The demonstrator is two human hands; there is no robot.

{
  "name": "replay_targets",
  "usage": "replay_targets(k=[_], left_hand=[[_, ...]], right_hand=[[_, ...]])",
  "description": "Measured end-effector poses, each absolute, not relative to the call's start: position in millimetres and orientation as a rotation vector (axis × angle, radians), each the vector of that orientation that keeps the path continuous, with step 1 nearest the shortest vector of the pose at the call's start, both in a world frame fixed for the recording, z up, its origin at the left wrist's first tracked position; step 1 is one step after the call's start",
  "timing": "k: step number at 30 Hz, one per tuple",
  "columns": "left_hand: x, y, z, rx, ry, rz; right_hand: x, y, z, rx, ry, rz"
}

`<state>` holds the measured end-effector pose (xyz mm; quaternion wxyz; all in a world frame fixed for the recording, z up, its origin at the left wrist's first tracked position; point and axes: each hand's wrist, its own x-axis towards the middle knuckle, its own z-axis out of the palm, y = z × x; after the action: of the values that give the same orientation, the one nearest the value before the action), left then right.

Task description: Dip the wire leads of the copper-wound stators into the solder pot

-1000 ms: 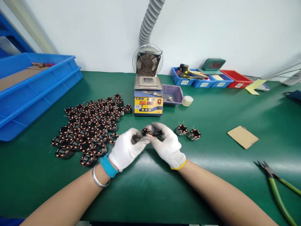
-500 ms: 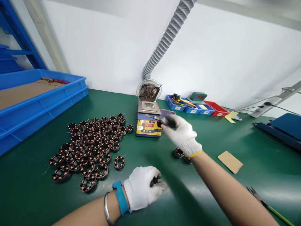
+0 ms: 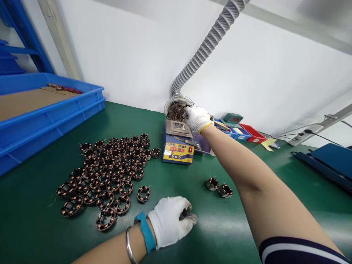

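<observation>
- Wound rings (image 3: 115, 177) crowd the left of the green table (image 3: 176, 183); brushing them could bend their protruding wire ends.
- Left hand (image 3: 173, 222): thumb and fingertips apart, near a lone ring (image 3: 139, 195); a careless sweep could knock it.
- Right hand (image 3: 197, 118): beside the fan (image 3: 176, 111); fingertips hidden, grip impossible to tell. If the metal top (image 3: 178, 126) is hot, a slip could scorch the glove.

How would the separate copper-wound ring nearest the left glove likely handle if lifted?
The copper-wound ring looks rigid and probably heavy for its size, given its metal-looking body. Lying flat, it likely wouldn't roll. Its thin protruding wire might bend.
</observation>
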<state>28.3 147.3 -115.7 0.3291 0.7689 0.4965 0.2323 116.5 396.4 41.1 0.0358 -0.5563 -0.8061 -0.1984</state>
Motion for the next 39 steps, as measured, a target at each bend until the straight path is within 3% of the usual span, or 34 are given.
replay_targets(k=[12, 21, 28, 33, 39], left_hand=[[28.7, 150.1, -116.5, 1.998, 1.296, 0.626], [28.0, 152.0, -114.6, 1.979, 1.299, 0.627], [28.7, 153.5, -115.4, 1.865, 1.331, 0.719], [29.1, 160.9, -118.8, 1.507, 1.417, 1.020], [27.0, 164.5, -127.7, 1.461, 1.400, 1.319]], right_hand=[[106.0, 398.2, 25.3, -1.652, -2.642, -0.733], [113.1, 392.1, 42.3, -1.666, -2.521, -0.678], [134.0, 386.2, 45.4, -1.631, -2.307, -0.317], [137.1, 349.3, 42.4, -1.629, -2.212, 0.057], [135.5, 289.9, -2.5, -1.639, -2.131, 0.765]])
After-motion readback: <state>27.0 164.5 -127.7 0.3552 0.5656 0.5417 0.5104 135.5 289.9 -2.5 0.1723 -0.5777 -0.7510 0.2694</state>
